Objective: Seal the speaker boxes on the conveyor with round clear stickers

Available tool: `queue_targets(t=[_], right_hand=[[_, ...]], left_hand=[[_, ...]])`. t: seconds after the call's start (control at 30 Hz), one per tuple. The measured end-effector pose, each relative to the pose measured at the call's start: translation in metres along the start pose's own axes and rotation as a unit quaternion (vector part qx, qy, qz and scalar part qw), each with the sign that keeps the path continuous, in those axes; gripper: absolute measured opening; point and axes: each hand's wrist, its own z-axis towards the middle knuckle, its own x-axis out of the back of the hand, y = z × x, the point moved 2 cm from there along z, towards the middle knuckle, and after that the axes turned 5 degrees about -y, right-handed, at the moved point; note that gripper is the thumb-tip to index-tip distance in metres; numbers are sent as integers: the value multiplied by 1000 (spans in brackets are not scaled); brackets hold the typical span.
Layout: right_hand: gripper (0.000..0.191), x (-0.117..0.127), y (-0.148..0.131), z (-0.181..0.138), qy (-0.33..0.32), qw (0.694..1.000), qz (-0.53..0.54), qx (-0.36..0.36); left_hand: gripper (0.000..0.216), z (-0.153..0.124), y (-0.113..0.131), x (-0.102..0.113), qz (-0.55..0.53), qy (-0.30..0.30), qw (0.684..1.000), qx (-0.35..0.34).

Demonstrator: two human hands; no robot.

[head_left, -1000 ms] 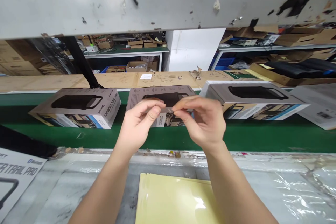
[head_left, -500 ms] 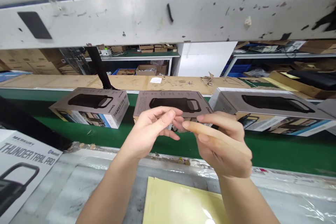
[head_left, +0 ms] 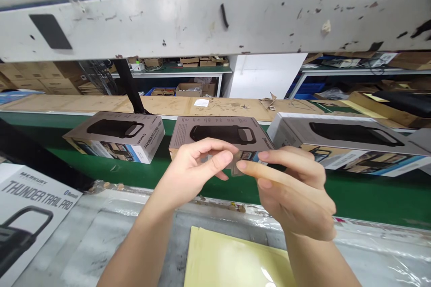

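Note:
My left hand [head_left: 197,168] is in front of the middle box, thumb and index finger closed in a pinch. A small, see-through piece of film [head_left: 236,169] shows faintly at its fingertips; its outline is hard to make out. My right hand [head_left: 296,193] faces it from the right, with fingers bent and apart. One right fingertip is close to the film, and I cannot tell if it touches. Behind both hands lies the middle printed speaker box [head_left: 222,132], partly covered by them. Below them is a glossy yellow sheet [head_left: 232,258] on the bench.
On the green conveyor belt [head_left: 357,197] rest a left speaker box [head_left: 116,132] and a right speaker box [head_left: 350,139]. A large printed box [head_left: 30,219] stands at near left. A scuffed white beam [head_left: 188,22] crosses above; a black post [head_left: 129,85] rises behind the belt.
My hands have drawn slightly apart, the right one shifting right and a little down. The left thumb and index finger have come closer together, and the clear film now shows between the hands.

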Motion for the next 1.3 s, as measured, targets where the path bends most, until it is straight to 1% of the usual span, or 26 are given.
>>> queue_targets(t=[0.07, 0.17, 0.33, 0.47, 0.7, 0.8, 0.9, 1.0, 1.13, 1.23, 1.3], right_hand=[[30, -1, -1, 1, 0, 1000, 4, 2], [29, -2, 1, 1, 9, 1000, 9, -22], [30, -3, 6, -1, 34, 999, 30, -5], [33, -5, 8, -1, 41, 998, 32, -25], [36, -7, 4, 3, 65, 996, 33, -47], [38, -8, 6, 1, 60, 996, 37, -49], [40, -9, 9, 0, 66, 993, 78, -63], [41, -14, 8, 4, 102, 975, 166, -111], [35, -27, 2, 9, 153, 930, 282, -179], [32, -35, -2, 10, 156, 897, 343, -229], [30, -37, -2, 11, 145, 885, 360, -255]], left_hand=[[24, 0, 1, 1, 4, -3, 1000, -9], [20, 0, 1, 1, 9, -3, 1000, -17], [15, 0, 0, 2, 10, 6, 999, -34], [14, -1, -2, 3, 15, 17, 999, -44], [14, -2, -6, 4, 32, 21, 999, -38], [13, -1, -6, 5, 22, 11, 999, -43], [9, 2, -8, 7, -13, -18, 998, -59], [11, 7, -13, 7, -80, -48, 992, -87], [28, 15, -24, 1, -186, -60, 976, -95], [39, 21, -34, -2, -233, -46, 967, -93], [38, 24, -38, 1, -241, -17, 965, -101]])
